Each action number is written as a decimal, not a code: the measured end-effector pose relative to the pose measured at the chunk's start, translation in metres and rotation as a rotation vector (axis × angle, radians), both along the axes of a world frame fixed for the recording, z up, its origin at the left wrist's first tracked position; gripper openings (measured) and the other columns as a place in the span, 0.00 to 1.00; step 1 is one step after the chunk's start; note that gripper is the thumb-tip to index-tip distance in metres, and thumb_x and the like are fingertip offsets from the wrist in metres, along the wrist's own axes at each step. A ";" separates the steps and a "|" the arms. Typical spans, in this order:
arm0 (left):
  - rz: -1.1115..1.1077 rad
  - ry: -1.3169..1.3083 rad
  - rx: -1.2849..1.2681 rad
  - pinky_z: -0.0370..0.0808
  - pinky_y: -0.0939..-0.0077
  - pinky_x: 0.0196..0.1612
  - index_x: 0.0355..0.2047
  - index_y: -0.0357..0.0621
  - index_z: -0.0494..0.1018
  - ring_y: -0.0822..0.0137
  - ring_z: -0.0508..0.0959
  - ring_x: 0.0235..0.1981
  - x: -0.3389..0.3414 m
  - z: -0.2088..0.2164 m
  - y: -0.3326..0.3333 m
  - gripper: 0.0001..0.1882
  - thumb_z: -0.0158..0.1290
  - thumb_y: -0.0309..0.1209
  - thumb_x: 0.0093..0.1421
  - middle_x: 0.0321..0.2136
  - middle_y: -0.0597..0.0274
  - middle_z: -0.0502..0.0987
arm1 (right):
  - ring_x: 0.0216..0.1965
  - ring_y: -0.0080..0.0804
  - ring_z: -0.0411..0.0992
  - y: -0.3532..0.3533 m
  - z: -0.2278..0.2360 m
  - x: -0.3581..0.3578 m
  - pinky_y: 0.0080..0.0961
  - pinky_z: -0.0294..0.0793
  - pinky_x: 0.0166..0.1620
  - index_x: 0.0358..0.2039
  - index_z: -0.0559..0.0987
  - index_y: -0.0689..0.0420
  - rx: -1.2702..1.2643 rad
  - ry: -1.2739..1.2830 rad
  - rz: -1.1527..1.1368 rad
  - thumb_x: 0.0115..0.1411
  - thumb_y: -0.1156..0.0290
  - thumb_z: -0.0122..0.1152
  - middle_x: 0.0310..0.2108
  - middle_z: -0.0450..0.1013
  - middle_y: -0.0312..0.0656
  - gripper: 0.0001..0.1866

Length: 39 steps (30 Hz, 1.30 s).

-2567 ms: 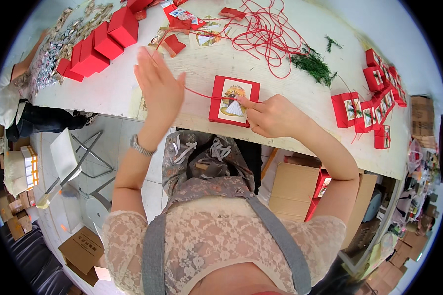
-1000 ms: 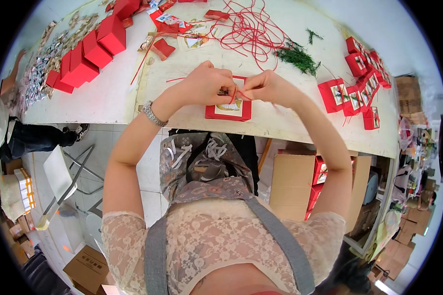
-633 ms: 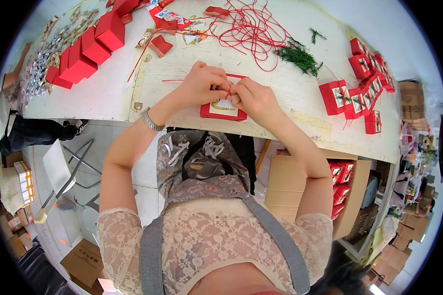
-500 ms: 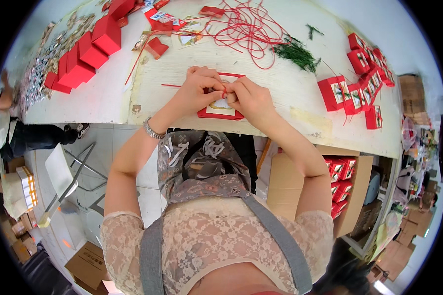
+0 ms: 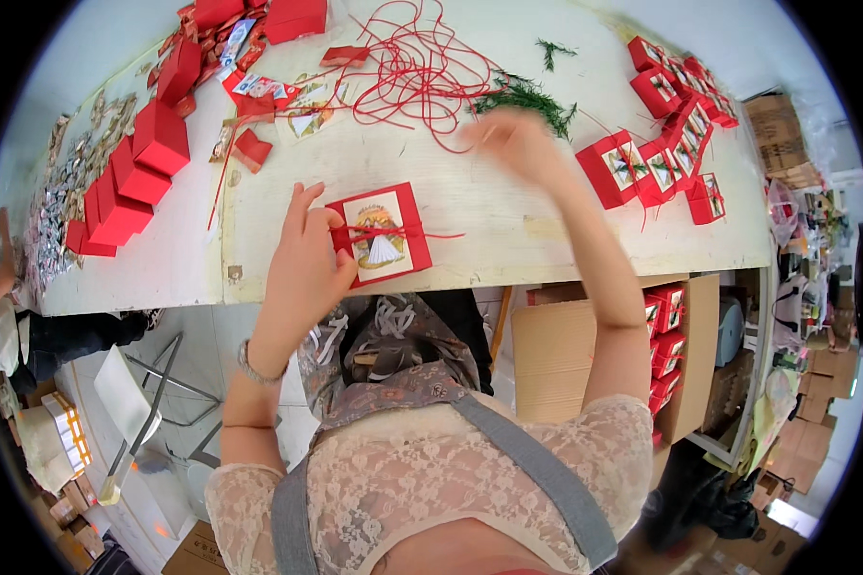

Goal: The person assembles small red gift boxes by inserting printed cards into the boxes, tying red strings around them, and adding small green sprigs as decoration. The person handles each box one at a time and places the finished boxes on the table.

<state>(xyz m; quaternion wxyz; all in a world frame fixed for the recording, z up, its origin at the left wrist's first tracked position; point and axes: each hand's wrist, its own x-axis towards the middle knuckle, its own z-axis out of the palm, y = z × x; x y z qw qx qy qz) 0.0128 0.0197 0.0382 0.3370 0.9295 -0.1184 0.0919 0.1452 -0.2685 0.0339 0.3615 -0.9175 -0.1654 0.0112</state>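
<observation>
A red gift box lies near the table's front edge, tilted a little. On its face is a cream picture card, crossed by a red cord knotted at the middle. My left hand grips the box at its left edge, thumb and forefinger bent there, other fingers raised. Farther out, my right hand reaches over the table, its fingers smeared by motion. It is at the near side of a pile of green sprigs, overlapping it in view. Whether it touches a sprig I cannot tell.
A tangle of red cord spreads at the back. Plain red boxes line the left side, beside many small wrapped pieces. Decorated red boxes stand at the right. Below the table, an open carton holds more.
Both hands were together at the cord's knot on the box. The right hand has let go and moved out to the sprigs; the left has shifted to the box's left edge.
</observation>
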 end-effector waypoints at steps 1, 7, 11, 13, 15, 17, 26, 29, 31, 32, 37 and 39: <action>0.041 -0.047 -0.004 0.69 0.62 0.55 0.36 0.40 0.67 0.45 0.61 0.64 -0.004 0.003 -0.004 0.13 0.53 0.21 0.49 0.57 0.47 0.65 | 0.35 0.36 0.79 -0.011 0.018 0.037 0.31 0.76 0.38 0.37 0.84 0.51 -0.054 0.118 -0.300 0.57 0.55 0.60 0.32 0.80 0.42 0.15; -0.037 -0.045 -0.095 0.64 0.58 0.61 0.44 0.39 0.68 0.45 0.60 0.64 0.000 -0.028 -0.034 0.17 0.55 0.23 0.54 0.58 0.46 0.64 | 0.43 0.47 0.76 -0.124 -0.041 0.213 0.40 0.75 0.45 0.35 0.83 0.53 -0.460 -0.007 -0.783 0.50 0.53 0.62 0.41 0.79 0.45 0.18; -0.077 0.067 -0.201 0.67 0.64 0.58 0.39 0.39 0.71 0.46 0.58 0.66 0.001 -0.022 -0.015 0.12 0.58 0.22 0.54 0.59 0.48 0.64 | 0.43 0.44 0.76 -0.108 -0.038 0.204 0.39 0.75 0.46 0.39 0.82 0.52 -0.715 0.041 -0.641 0.49 0.53 0.63 0.41 0.79 0.43 0.20; -0.112 0.037 -0.061 0.69 0.66 0.56 0.35 0.38 0.71 0.46 0.59 0.65 0.006 -0.010 -0.007 0.09 0.57 0.20 0.54 0.58 0.50 0.65 | 0.41 0.41 0.76 -0.112 -0.016 0.175 0.37 0.75 0.44 0.39 0.81 0.52 -0.634 -0.080 -0.355 0.49 0.59 0.63 0.40 0.78 0.42 0.17; -0.099 -0.027 0.060 0.74 0.68 0.50 0.31 0.40 0.71 0.52 0.65 0.62 0.010 -0.010 -0.009 0.07 0.58 0.20 0.53 0.56 0.56 0.69 | 0.40 0.38 0.75 -0.093 -0.001 0.144 0.35 0.75 0.41 0.36 0.79 0.53 -0.439 -0.410 -0.050 0.50 0.67 0.62 0.41 0.77 0.40 0.12; -0.113 -0.048 0.174 0.76 0.68 0.46 0.31 0.41 0.71 0.55 0.68 0.60 0.008 -0.018 -0.009 0.08 0.58 0.21 0.52 0.54 0.58 0.70 | 0.41 0.36 0.73 -0.059 0.020 0.086 0.32 0.74 0.39 0.32 0.77 0.55 -0.313 -0.735 0.172 0.49 0.74 0.62 0.41 0.76 0.37 0.07; -0.114 -0.229 0.130 0.77 0.72 0.30 0.33 0.45 0.69 0.61 0.78 0.49 0.003 -0.028 -0.005 0.07 0.56 0.26 0.56 0.47 0.64 0.76 | 0.46 0.30 0.69 0.039 0.048 -0.023 0.29 0.71 0.45 0.26 0.76 0.56 -0.608 -1.013 0.828 0.45 0.73 0.61 0.45 0.70 0.33 0.06; -0.106 -0.228 0.112 0.77 0.73 0.29 0.33 0.45 0.70 0.64 0.79 0.46 0.003 -0.028 -0.006 0.06 0.56 0.27 0.56 0.45 0.66 0.77 | 0.46 0.31 0.69 0.047 0.042 -0.027 0.29 0.71 0.45 0.26 0.77 0.55 -0.577 -0.980 0.905 0.45 0.74 0.62 0.46 0.70 0.34 0.05; -0.121 -0.210 0.092 0.77 0.74 0.29 0.33 0.45 0.71 0.66 0.80 0.43 0.003 -0.026 -0.006 0.06 0.57 0.27 0.56 0.44 0.68 0.77 | 0.45 0.31 0.69 0.054 0.039 -0.027 0.29 0.71 0.44 0.26 0.77 0.55 -0.557 -0.974 0.954 0.45 0.73 0.62 0.45 0.70 0.34 0.05; -0.119 -0.213 0.056 0.77 0.75 0.31 0.33 0.45 0.72 0.66 0.80 0.43 0.004 -0.028 -0.006 0.06 0.57 0.28 0.55 0.44 0.68 0.78 | 0.45 0.31 0.69 0.058 0.036 -0.029 0.29 0.71 0.44 0.26 0.77 0.55 -0.538 -0.969 0.972 0.45 0.73 0.62 0.45 0.70 0.34 0.06; -0.107 -0.159 -0.134 0.77 0.77 0.36 0.32 0.44 0.77 0.67 0.80 0.42 0.008 -0.038 -0.005 0.06 0.59 0.27 0.53 0.43 0.68 0.79 | 0.45 0.30 0.69 0.064 0.015 -0.037 0.29 0.71 0.43 0.27 0.77 0.55 -0.407 -0.943 1.006 0.44 0.72 0.63 0.46 0.70 0.35 0.07; -0.115 -0.095 -0.151 0.77 0.77 0.38 0.32 0.43 0.78 0.67 0.79 0.43 0.010 -0.036 -0.004 0.06 0.59 0.27 0.53 0.43 0.68 0.79 | 0.44 0.31 0.69 0.062 0.013 -0.039 0.29 0.72 0.42 0.28 0.77 0.55 -0.407 -0.916 0.981 0.44 0.72 0.62 0.46 0.70 0.35 0.08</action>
